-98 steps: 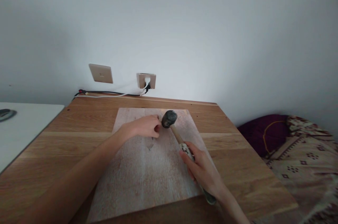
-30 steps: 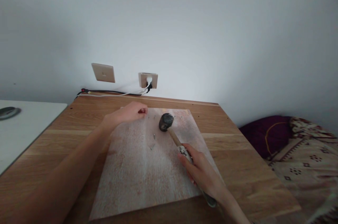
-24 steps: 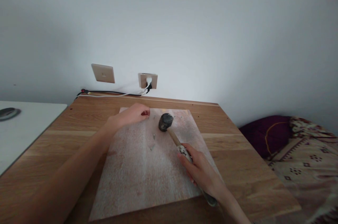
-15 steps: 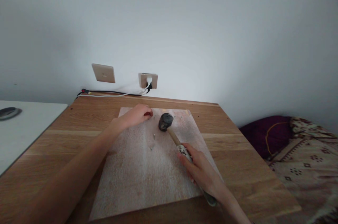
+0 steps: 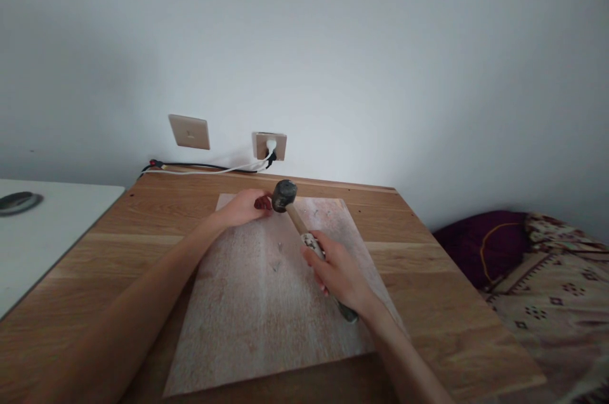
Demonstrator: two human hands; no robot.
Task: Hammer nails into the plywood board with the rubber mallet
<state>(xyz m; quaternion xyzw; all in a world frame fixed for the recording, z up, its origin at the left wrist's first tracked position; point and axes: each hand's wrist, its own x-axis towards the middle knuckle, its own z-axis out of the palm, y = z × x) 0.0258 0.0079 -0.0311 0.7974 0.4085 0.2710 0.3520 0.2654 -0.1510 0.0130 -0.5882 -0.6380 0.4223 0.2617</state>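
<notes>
My right hand [image 5: 340,274] is closed around the worn pale grip of a mallet [image 5: 297,220] with a dark, blocky head and a wooden handle. That head hovers over the upper part of a whitish wooden board [image 5: 257,321], right beside the fingers of my left hand [image 5: 250,204]. Those fingers are curled together at the board's far edge; what they pinch, if anything, is hidden behind the mallet head. A small nail [image 5: 280,245] appears to stand in the board, with another small nail-like piece [image 5: 275,267] nearer me. Tiny marks or nails dot its upper right.
The board lies on a wooden table [image 5: 428,309] set against a white wall. Cables [image 5: 204,169] run along the back edge to a wall socket [image 5: 269,146]. A white surface [image 5: 52,233] adjoins at left; patterned fabric [image 5: 556,302] and a purple cushion [image 5: 504,245] lie at right.
My right hand has moved the mallet up and to the left, so its head is now by my left fingers. The left hand has barely shifted.
</notes>
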